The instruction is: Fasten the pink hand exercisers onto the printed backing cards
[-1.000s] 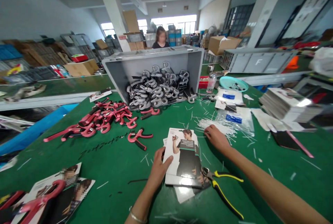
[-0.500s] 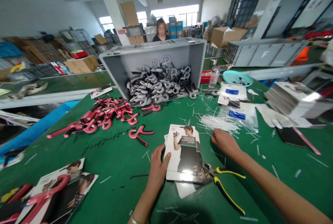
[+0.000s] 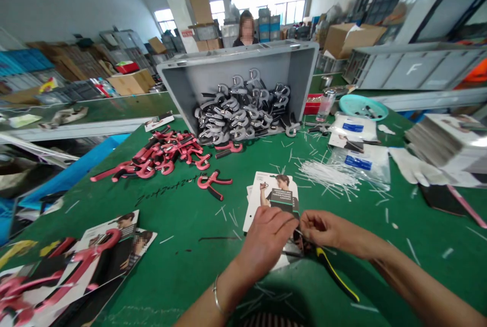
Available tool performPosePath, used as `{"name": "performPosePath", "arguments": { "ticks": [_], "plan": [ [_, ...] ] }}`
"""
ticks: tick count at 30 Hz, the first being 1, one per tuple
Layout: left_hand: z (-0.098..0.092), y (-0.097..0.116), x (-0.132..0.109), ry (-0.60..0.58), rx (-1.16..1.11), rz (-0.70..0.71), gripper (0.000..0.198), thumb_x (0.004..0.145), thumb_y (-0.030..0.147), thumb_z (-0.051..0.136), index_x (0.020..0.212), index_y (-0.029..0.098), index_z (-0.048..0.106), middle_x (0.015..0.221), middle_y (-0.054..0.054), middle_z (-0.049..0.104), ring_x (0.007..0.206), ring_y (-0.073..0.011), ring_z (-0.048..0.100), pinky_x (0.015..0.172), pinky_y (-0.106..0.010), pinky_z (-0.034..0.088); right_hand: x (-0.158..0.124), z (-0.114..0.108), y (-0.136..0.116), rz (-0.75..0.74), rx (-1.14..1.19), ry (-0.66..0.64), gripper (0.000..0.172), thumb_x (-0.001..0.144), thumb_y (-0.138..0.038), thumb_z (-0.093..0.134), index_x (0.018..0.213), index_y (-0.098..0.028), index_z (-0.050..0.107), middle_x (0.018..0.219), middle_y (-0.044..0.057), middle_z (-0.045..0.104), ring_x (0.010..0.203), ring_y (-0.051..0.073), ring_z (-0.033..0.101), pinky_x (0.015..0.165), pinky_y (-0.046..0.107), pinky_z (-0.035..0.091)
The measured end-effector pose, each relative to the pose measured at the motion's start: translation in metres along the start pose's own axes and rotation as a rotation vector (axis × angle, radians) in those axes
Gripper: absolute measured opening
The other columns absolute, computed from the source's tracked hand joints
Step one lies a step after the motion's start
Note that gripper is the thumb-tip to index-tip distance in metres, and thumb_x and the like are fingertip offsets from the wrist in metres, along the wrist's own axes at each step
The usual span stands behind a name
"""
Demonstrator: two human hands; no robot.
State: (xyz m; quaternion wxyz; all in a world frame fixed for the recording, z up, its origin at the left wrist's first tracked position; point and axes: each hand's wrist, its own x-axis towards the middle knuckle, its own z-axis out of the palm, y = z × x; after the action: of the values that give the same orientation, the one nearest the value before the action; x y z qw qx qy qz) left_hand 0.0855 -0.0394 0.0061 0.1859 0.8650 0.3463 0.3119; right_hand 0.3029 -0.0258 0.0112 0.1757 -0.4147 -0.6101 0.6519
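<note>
Lower centre, the left hand (image 3: pixel 268 235) covers the card (image 3: pixel 276 192), seemingly steadying it, grip unclear. The right hand (image 3: pixel 321 228) is pinched closed alongside, contents hidden.

The card (image 3: pixel 279 196) lies face up just right of the frame's centre, its top edge toward the top of the frame. It is white, printed with a dark-clothed figure and pale lettering; its lower part is mostly covered. White edges of a second card (image 3: pixel 282 262) show beneath. The pliers (image 3: pixel 337 274), lower right of centre, show one yellow-and-black handle slanting down rightward. Thin white ties (image 3: pixel 331 177) lie heaped right of centre.
</note>
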Motion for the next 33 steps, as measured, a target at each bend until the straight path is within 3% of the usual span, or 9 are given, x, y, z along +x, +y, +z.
{"name": "performPosePath", "arguments": {
  "ticks": [2, 5, 11, 17, 22, 25, 28, 30, 33],
  "plan": [
    [-0.004, 0.0, -0.005, -0.004, 0.028, 0.012, 0.032, 0.094, 0.019, 0.051, 0.122, 0.028, 0.064, 0.109, -0.009, 0.072, 0.1, -0.0255, 0.06, 0.091, -0.043, 0.038, 0.001, 0.004, -0.001, 0.047, 0.276, -0.111, 0.021, 0.083, -0.034, 0.065, 0.081, -0.017, 0.053, 0.07, -0.003, 0.054, 0.06, 0.009, 0.046, 0.057, 0.022, 0.037],
    [-0.004, 0.003, -0.016, 0.025, 0.036, 0.003, 0.027, 0.094, 0.018, 0.05, 0.115, 0.024, 0.066, 0.101, -0.008, 0.071, 0.094, -0.0239, 0.059, 0.089, -0.042, 0.039, 0.003, 0.01, 0.004, 0.082, 0.568, -0.164, 0.027, 0.08, -0.034, 0.073, 0.078, -0.016, 0.053, 0.066, -0.005, 0.047, 0.058, 0.007, 0.041, 0.056, 0.02, 0.037],
    [0.009, 0.01, -0.034, 0.145, 0.024, -0.077, 0.016, 0.093, 0.018, 0.053, 0.102, 0.017, 0.066, 0.09, -0.007, 0.07, 0.082, -0.0202, 0.058, 0.082, -0.038, 0.041, 0.009, 0.019, 0.02, 0.107, 0.817, -0.212, 0.02, 0.084, -0.027, 0.072, 0.082, -0.015, 0.057, 0.07, -0.004, 0.048, 0.057, 0.006, 0.041, 0.054, 0.019, 0.035],
    [0.019, 0.005, -0.036, 0.2, -0.156, -0.488, 0.012, 0.092, 0.021, 0.057, 0.086, 0.017, 0.066, 0.08, -0.003, 0.067, 0.078, -0.0166, 0.06, 0.075, -0.029, 0.044, 0.017, 0.042, 0.021, -0.082, 0.657, 0.052, 0.025, 0.084, -0.031, 0.072, 0.102, -0.017, 0.061, 0.085, 0.001, 0.062, 0.064, 0.009, 0.052, 0.06, 0.024, 0.041],
    [0.013, 0.004, -0.037, 0.111, -0.173, -0.487, 0.016, 0.094, 0.024, 0.054, 0.085, 0.019, 0.066, 0.081, -0.002, 0.066, 0.081, -0.0176, 0.059, 0.078, -0.03, 0.044, 0.024, 0.054, 0.025, -0.147, 0.366, 0.245, 0.025, 0.087, -0.041, 0.068, 0.086, -0.018, 0.06, 0.063, -0.002, 0.06, 0.059, 0.011, 0.052, 0.059, 0.026, 0.04],
    [0.005, -0.018, -0.032, 0.194, -0.146, -0.504, 0.016, 0.094, 0.027, 0.053, 0.1, 0.019, 0.066, 0.099, -0.006, 0.067, 0.097, -0.0206, 0.058, 0.09, -0.035, 0.044, 0.024, 0.052, 0.028, -0.15, 0.336, 0.327, 0.027, 0.088, -0.044, 0.065, 0.091, -0.018, 0.061, 0.068, -0.001, 0.062, 0.06, 0.011, 0.054, 0.057, 0.025, 0.04],
    [0.003, -0.057, -0.023, 0.398, -0.161, -0.662, 0.037, 0.078, 0.032, 0.072, 0.11, 0.016, 0.065, 0.112, -0.011, 0.064, 0.111, -0.0271, 0.054, 0.099, -0.042, 0.039, 0.024, 0.048, 0.03, -0.118, 0.359, 0.395, 0.027, 0.09, -0.045, 0.062, 0.096, -0.019, 0.06, 0.071, 0.0, 0.063, 0.058, 0.011, 0.055, 0.049, 0.023, 0.036],
    [0.005, -0.082, -0.017, 0.387, -0.359, -0.784, 0.037, 0.066, 0.029, 0.08, 0.099, 0.016, 0.07, 0.099, -0.009, 0.068, 0.1, -0.0269, 0.059, 0.092, -0.04, 0.044, 0.025, 0.047, 0.029, -0.129, 0.38, 0.415, 0.025, 0.09, -0.043, 0.063, 0.096, -0.019, 0.059, 0.072, 0.001, 0.064, 0.059, 0.012, 0.058, 0.05, 0.022, 0.039],
    [0.006, -0.102, -0.017, 0.353, -0.566, -0.857, 0.024, 0.067, 0.028, 0.075, 0.088, 0.016, 0.073, 0.079, -0.004, 0.071, 0.075, -0.021, 0.063, 0.073, -0.032, 0.048, 0.028, 0.045, 0.025, -0.191, 0.421, 0.426, 0.021, 0.09, -0.04, 0.064, 0.093, -0.02, 0.059, 0.073, 0.001, 0.066, 0.063, 0.013, 0.061, 0.059, 0.025, 0.047]
  ]
}}
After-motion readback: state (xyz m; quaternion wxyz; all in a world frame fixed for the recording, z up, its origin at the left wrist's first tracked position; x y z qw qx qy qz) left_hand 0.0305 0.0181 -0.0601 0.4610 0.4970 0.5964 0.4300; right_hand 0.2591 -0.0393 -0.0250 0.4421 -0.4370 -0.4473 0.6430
